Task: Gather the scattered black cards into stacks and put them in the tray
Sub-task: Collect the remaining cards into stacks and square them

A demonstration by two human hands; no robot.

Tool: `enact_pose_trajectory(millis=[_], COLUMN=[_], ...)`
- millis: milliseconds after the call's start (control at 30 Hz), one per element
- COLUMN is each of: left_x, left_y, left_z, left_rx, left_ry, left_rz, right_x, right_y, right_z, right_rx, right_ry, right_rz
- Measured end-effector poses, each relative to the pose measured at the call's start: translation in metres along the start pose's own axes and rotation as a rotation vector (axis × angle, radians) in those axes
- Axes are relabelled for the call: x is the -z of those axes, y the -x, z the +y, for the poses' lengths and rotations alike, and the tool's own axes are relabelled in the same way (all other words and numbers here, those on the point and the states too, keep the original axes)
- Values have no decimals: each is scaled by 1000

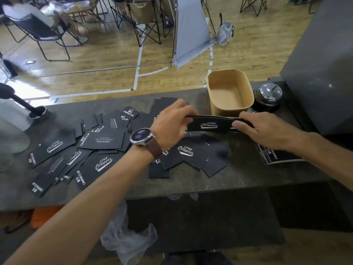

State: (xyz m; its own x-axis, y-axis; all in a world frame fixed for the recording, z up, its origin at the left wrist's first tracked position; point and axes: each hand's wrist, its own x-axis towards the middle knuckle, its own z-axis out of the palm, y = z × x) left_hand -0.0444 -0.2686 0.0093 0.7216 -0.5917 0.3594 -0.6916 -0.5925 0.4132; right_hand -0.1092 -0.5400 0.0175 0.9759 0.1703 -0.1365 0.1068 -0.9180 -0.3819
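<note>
Leftmost, at about nine o'clock on the dark counter [191, 180], a black-handled tool [24, 104] stands in a small metal cup beside a pale translucent container [11, 119]. From there the scattered black cards [80, 150] spread across the counter toward the centre, overlapping, some showing white script and some small print. Just above them the left hand [172, 125], a watch [142, 136] on its wrist, has its fingers curled round the left end of a small stack of cards [210, 124] held off the counter. The right hand [263, 129], at roughly two o'clock from the watch, pinches the stack's other end, thumb in front and fingers behind. Directly beyond the stack, at twelve o'clock from it, sits the tan tray [248, 96], with a domed bell [269, 96] just to its right. Another pile of cards [267, 155] lies under the right forearm.
</note>
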Motion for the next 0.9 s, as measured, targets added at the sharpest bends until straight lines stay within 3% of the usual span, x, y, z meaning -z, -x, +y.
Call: enact_pose_trajectory(millis=[167,367,500,667,900], left_x=[-33,-40,-48,-51,-47], left_y=[-17,-21,-26,-25,-23], left_z=[27,18,27,30,28], left_rx=[-83,189,76,-23,-8], left_ry=[-42,-197,-113,-406,-383], left_rz=[-69,-126,-211,-205,-268], right_x=[-7,-12,-15,-18,-21], right_y=[0,1,-5,-8,-13], right_z=[5,9,1,-2,2], right_rx=[3,33,38,73,86], right_ry=[147,134,165,246,264], right_rz=[27,68,67,94,105])
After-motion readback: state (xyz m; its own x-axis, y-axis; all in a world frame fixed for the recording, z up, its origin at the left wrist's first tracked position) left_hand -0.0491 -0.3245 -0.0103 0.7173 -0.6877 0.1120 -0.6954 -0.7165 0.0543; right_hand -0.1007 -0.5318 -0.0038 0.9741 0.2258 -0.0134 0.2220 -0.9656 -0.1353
